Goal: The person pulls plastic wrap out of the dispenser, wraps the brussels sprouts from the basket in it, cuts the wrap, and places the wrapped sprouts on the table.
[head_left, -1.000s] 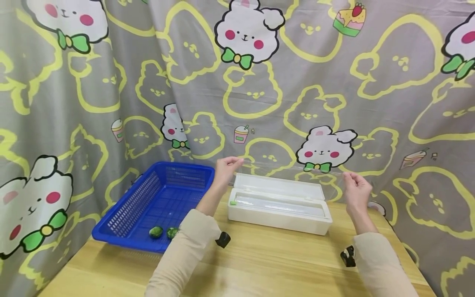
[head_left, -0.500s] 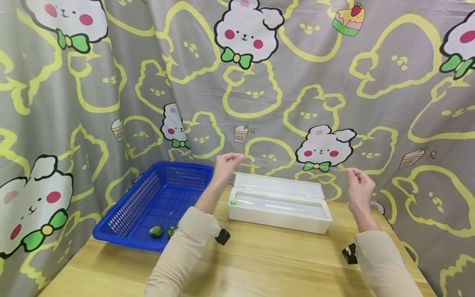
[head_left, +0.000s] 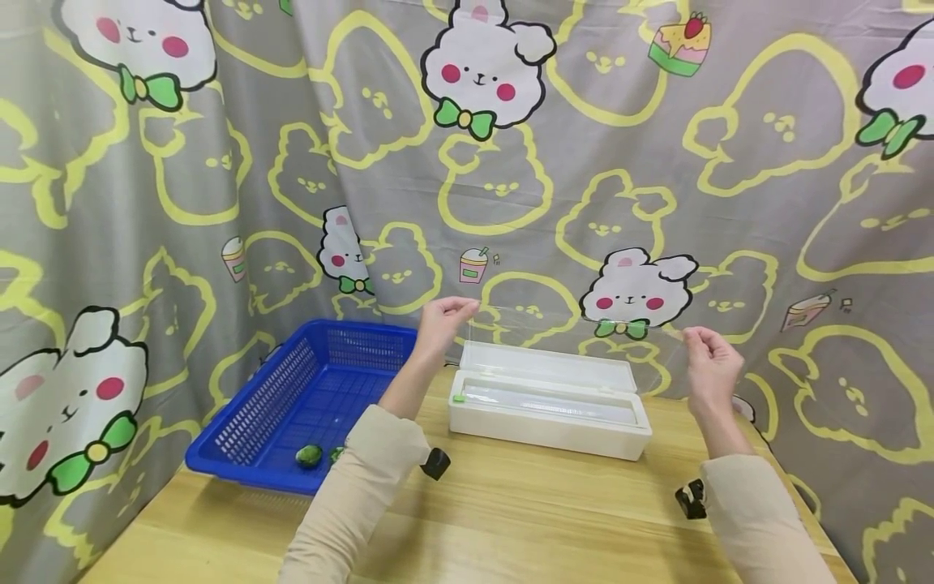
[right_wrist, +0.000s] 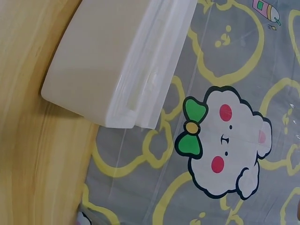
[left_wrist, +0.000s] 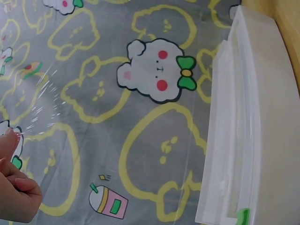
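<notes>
A thin sheet of clear plastic wrap [head_left: 569, 318] stretches between my two raised hands, its upper edge faintly visible against the curtain. My left hand [head_left: 441, 328] pinches one corner between thumb and fingertips; in the left wrist view that hand [left_wrist: 18, 192] shows beside glinting creases of the wrap [left_wrist: 44, 105]. At the other end my right hand [head_left: 713, 369] pinches the opposite corner. Below the wrap stands a long white plastic wrap dispenser [head_left: 547, 436], its lid [head_left: 547, 367] tipped back and a roll [head_left: 550, 403] inside. The right wrist view mostly shows the dispenser's end [right_wrist: 93, 61].
On the left of the wooden table [head_left: 540, 519] sits a blue perforated basket [head_left: 251, 470]. Inside it lie a small green round item [head_left: 309, 456] and another [head_left: 336, 453] partly behind my left sleeve. A patterned curtain [head_left: 409, 186] hangs behind the table.
Both hands have risen slightly, and my right hand has shifted a little to the right, with the wrap still held between them. The dispenser and basket stay in place.
</notes>
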`<state>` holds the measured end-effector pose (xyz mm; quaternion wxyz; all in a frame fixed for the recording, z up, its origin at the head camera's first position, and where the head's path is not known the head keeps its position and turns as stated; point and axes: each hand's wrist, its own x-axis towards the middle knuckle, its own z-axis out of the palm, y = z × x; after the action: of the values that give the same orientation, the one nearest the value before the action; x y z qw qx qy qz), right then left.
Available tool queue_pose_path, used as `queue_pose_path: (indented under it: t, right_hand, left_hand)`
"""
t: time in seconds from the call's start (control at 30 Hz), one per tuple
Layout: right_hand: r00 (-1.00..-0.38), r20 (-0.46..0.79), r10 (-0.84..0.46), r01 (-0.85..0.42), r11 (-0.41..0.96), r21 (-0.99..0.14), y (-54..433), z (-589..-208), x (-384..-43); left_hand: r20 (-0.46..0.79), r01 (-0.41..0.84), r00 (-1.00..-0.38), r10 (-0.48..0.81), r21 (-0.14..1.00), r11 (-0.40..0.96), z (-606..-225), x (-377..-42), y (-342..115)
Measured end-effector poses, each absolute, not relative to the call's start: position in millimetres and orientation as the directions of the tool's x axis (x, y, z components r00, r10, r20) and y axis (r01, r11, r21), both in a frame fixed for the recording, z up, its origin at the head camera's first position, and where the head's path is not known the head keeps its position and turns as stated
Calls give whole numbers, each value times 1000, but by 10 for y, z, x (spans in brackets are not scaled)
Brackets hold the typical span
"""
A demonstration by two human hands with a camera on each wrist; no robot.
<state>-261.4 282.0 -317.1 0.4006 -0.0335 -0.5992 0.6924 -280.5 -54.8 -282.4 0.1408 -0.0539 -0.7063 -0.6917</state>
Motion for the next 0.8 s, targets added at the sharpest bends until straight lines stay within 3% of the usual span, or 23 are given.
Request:
queue_pose_path:
  t: [0.8]
  right_hand:
    - [-638,473,607,-594,2,-804,2831,-2951,-2508]
  left_hand:
    - [306,309,-947,-94,951,-23,-2597,-2638,-569]
